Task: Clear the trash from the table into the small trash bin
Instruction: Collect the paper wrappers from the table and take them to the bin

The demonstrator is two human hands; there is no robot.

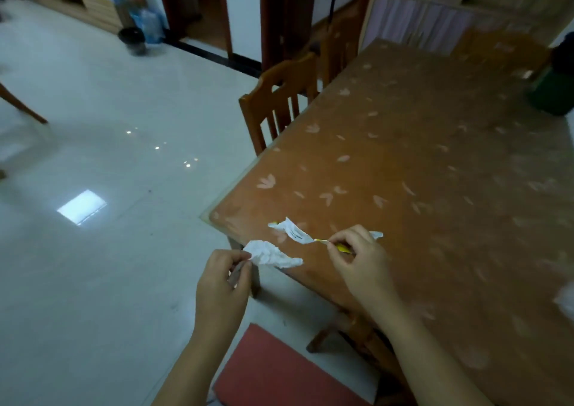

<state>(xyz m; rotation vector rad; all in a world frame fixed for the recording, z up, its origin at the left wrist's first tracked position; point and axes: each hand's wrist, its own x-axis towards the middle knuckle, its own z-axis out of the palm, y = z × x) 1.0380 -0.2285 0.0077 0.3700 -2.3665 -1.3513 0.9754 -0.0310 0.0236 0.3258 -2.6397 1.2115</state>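
Observation:
My left hand (pixel 224 284) pinches a crumpled white tissue (pixel 271 255) just off the near left corner of the wooden table (pixel 435 163). My right hand (pixel 360 259) is closed on a white and yellow wrapper (pixel 295 231), which sticks out to the left above the table corner. A small dark trash bin (pixel 133 39) stands on the floor far away at the upper left. Another bit of white paper (pixel 565 300), blurred, lies at the table's right edge.
A wooden chair (pixel 279 95) is pushed in at the table's left side. A red cushioned seat (pixel 279 371) sits below my arms. A green object (pixel 551 95) stands at the table's far right. The glossy white tiled floor (pixel 108 157) spreads to the left.

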